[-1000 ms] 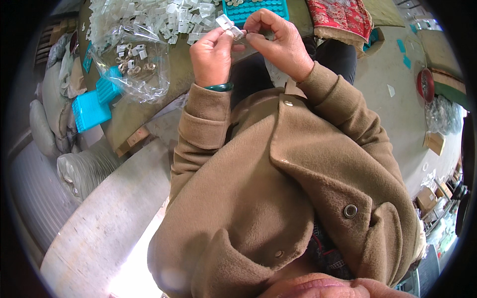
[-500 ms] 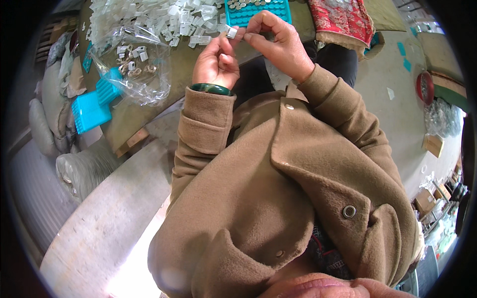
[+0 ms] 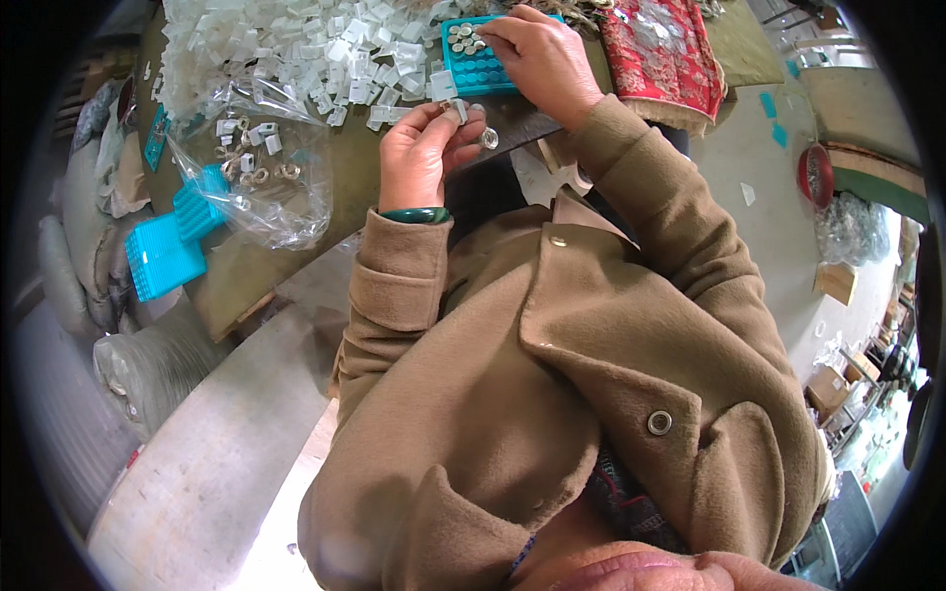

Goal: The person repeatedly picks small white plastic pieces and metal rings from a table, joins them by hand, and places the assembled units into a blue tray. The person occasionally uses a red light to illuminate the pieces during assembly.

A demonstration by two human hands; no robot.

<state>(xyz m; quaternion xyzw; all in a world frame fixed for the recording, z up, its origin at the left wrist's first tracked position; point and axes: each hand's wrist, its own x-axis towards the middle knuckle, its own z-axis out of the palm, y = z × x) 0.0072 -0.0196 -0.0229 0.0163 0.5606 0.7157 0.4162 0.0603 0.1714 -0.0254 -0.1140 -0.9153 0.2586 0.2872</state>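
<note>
Grip | left hand (image 3: 419,153): pinches clear piece (image 3: 460,110) | right hand (image 3: 549,65): over tray (image 3: 480,78), hold unclear

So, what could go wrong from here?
The left hand pinches a small white plastic piece near the front edge of the table; if its grip loosens, the piece might drop off.

The right hand is at the teal tray, close to loose round silvery pieces, so a brush could scatter them.

The larger blue tray seems to jut past the table's left side; a bump might tip it off.
</note>
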